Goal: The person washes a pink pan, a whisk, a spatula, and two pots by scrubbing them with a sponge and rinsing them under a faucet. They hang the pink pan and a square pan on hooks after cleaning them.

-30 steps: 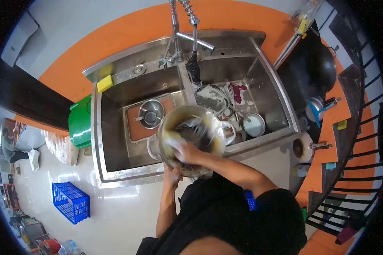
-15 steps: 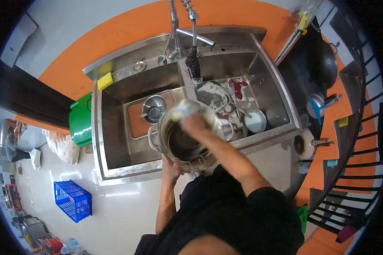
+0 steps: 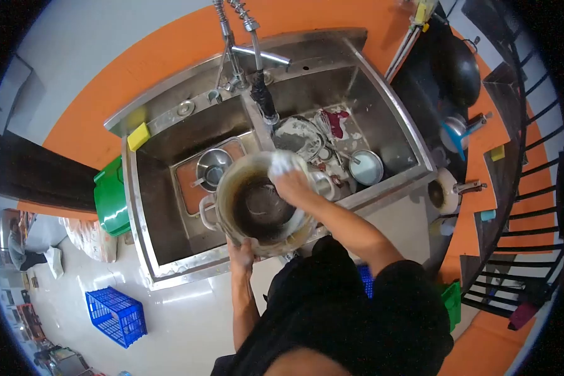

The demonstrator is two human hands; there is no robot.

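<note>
My left hand (image 3: 242, 252) is closed on the lower rim of a large metal pot (image 3: 232, 213), which is tilted over the sink's front edge with its dark-stained inside facing me. Inside the pot's upper right rim, my right hand (image 3: 292, 187) is closed round a whitish scrubbing cloth (image 3: 284, 163). Behind the pot, a metal bowl (image 3: 214, 168) with a small ladle-like handle rests on a tray (image 3: 183, 189) in the left basin. Soapy dishes (image 3: 299, 139), a dark red cloth (image 3: 336, 123) and a pot of whitish liquid (image 3: 366, 168) lie in the right basin.
A spray faucet (image 3: 264, 100) hangs over the sink divider. On the left rim sits a yellow sponge (image 3: 138, 136). A green bin (image 3: 111, 199) and a blue crate (image 3: 116, 316) are at left. Pans, including a wok (image 3: 455, 70), are at right, near a black railing (image 3: 526, 235).
My right hand has shifted with the cloth up along the pot's inner wall and is less blurred. The pot's opening now faces me more. The whole view has shifted slightly.
</note>
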